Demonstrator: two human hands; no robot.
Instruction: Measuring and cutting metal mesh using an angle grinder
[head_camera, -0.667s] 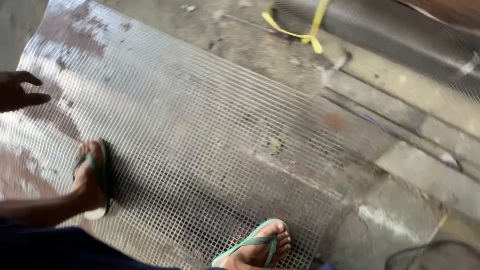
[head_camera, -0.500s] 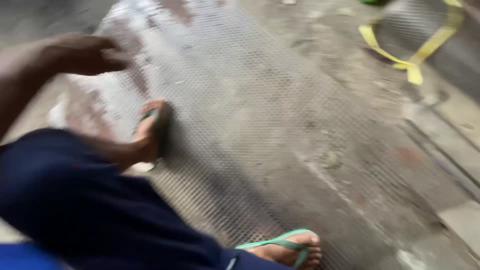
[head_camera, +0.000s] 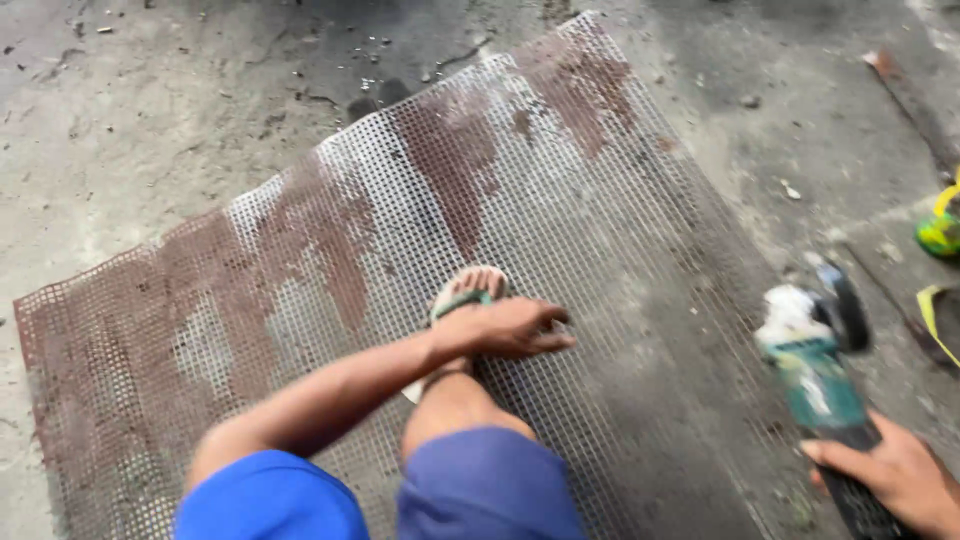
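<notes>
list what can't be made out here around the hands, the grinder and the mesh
- Angle grinder, head view: motion blur hides the disc's detail and whether it spins.
- Right hand: cut off by the frame's lower right corner.
- Left hand: whether it presses the wire mesh or hovers is unclear.
- Sandalled foot: mostly covered by that hand.

A: Where is the left hand (head_camera: 508, 328) positioned?
B: It is spread just above the wire mesh sheet (head_camera: 330, 240), over the sandalled foot (head_camera: 462, 300).
A: And the right hand (head_camera: 898, 478)?
B: It is closed around an angle grinder (head_camera: 815, 365), held beyond the mesh's right edge.
</notes>
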